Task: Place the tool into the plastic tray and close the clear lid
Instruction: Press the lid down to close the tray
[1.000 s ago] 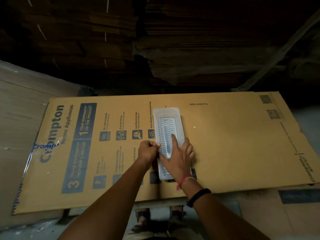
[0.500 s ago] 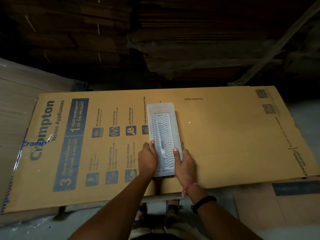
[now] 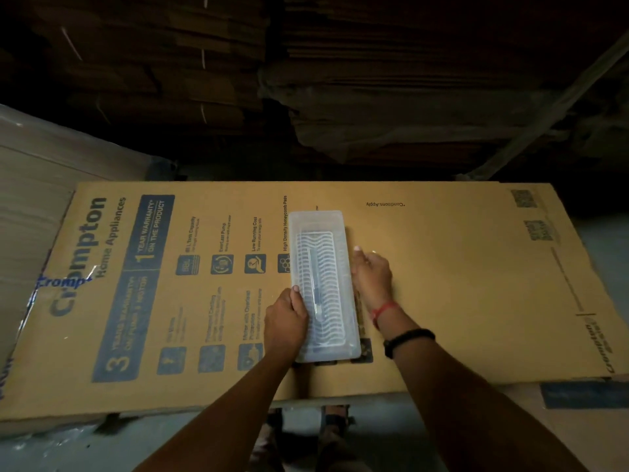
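1. Carton (image 3: 442,284): flattened, printed, serving as the counter.
2. Left hand (image 3: 286,321): fingers curled against the tray's left wall, near half.
3. Tray (image 3: 352,349): lies lengthwise near-to-far on the carton; lid (image 3: 318,221) down over it.
4. Tool (image 3: 315,284): slim, inside the tray under the lid.
5. Right hand (image 3: 371,277): loosely curled, touching the right wall.
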Motion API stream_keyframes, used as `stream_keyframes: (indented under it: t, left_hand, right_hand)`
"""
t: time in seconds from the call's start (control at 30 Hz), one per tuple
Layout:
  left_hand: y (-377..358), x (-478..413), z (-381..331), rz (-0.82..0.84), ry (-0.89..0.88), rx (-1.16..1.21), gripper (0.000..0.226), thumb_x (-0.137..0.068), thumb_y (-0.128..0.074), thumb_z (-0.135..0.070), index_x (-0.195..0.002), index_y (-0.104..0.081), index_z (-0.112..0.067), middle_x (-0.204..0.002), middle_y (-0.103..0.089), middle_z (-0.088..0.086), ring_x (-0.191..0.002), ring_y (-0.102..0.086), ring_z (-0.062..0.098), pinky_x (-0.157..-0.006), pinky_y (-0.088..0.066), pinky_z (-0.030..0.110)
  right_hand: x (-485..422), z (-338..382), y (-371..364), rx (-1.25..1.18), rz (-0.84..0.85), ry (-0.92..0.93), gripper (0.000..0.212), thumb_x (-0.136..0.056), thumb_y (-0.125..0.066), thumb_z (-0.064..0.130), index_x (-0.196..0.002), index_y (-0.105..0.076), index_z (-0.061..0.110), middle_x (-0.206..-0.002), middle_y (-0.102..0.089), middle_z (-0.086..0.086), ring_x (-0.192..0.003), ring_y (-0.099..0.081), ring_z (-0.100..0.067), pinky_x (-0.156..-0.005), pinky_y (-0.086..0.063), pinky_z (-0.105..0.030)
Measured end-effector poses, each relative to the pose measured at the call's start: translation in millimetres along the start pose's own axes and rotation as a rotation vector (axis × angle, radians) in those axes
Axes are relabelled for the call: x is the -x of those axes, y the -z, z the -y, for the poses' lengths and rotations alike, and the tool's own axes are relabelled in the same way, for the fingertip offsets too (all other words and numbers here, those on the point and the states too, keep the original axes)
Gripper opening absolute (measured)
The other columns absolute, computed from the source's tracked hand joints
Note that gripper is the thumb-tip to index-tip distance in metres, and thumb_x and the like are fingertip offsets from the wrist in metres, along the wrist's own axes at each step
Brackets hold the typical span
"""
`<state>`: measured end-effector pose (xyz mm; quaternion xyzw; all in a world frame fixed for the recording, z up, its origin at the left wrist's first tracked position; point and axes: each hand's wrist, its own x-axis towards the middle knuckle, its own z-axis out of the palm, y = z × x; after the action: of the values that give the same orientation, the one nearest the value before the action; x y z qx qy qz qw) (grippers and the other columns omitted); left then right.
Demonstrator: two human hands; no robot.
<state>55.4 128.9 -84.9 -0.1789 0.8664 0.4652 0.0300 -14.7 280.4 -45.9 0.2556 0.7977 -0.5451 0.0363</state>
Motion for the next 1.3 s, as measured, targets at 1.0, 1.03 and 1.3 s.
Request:
stream_keyframes:
  t: [1.0, 1.03, 1.3]
  left_hand:
    - [-23.8, -154.2, -54.0, -0.154, 0.252, 0.295, 0.038, -0.100, -0.041, -0.037, -0.082, -0.049, -0.005, -0.075, -0.050, 0.005, -0.074, -0.048, 0.023, -0.073, -0.041, 0.038]
    - [-23.5, -155.0, -54.2, -0.156, 0.250, 0.295, 0.038, -0.100, -0.041, -0.037, -0.082, -0.049, -0.005, -0.075, -0.050, 0.004, -0.075, -0.049, 0.024, -0.073, -0.041, 0.038]
    - [-16.7, -153.0, -53.6, -0.196, 0.211, 0.283, 0.035, -0.098, -0.046, -0.036, -0.079, -0.048, -0.007, -0.070, -0.049, 0.001, -0.071, -0.048, 0.021, -0.070, -0.040, 0.035]
  right_hand:
    - [-81.8, 25.2, -60.2, -0.009, -0.101, 0.041, 0.022, -0.095, -0.057, 0.023, -0.083, -0.059, 0.005, -0.068, -0.055, 0.003, -0.058, -0.047, -0.004, -0.042, -0.036, -0.004]
    - [-81.7, 26.0, -60.5, -0.004, -0.103, 0.046, 0.023, -0.095, -0.056, 0.023, -0.084, -0.060, 0.003, -0.069, -0.056, 0.001, -0.058, -0.047, -0.003, -0.043, -0.036, -0.003]
    - [-44.0, 23.9, -43.3, 0.136, -0.006, 0.051, 0.032, -0.096, -0.048, 0.045, -0.088, -0.052, 0.015, -0.071, -0.057, 0.005, -0.059, -0.051, -0.008, -0.046, -0.034, -0.021]
